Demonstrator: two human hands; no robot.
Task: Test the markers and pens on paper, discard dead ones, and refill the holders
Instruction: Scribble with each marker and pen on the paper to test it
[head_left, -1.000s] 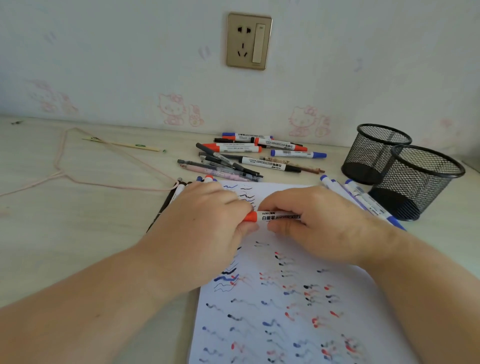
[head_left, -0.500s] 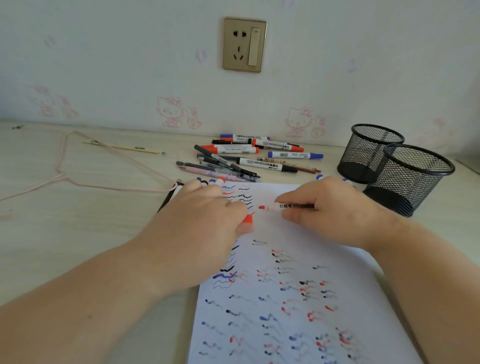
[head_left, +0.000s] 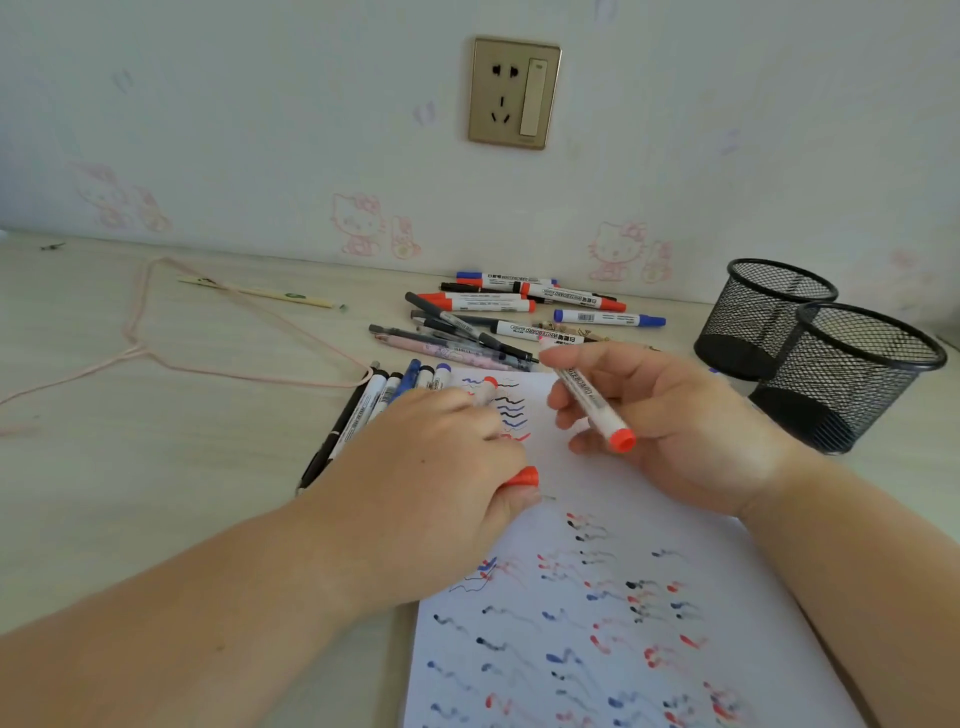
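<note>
I have the red whiteboard marker (head_left: 592, 402) pinched in my right hand (head_left: 670, 421), thumb and fingers curled round its barrel, held just above the test paper (head_left: 613, 618) with its red end cap toward me and its tip pointing away, near the thumb. My left hand (head_left: 441, 478) rests on the sheet with its fingers curled round the red cap (head_left: 522, 475). To test well, I would turn the marker tip-down, aim for the bare patch of paper between the upper squiggles and the lower rows, and draw one steady wave with light pressure, keeping the left hand pressing the sheet flat. Both mesh holders (head_left: 841, 374) stand empty to the right, near enough for a working marker.
</note>
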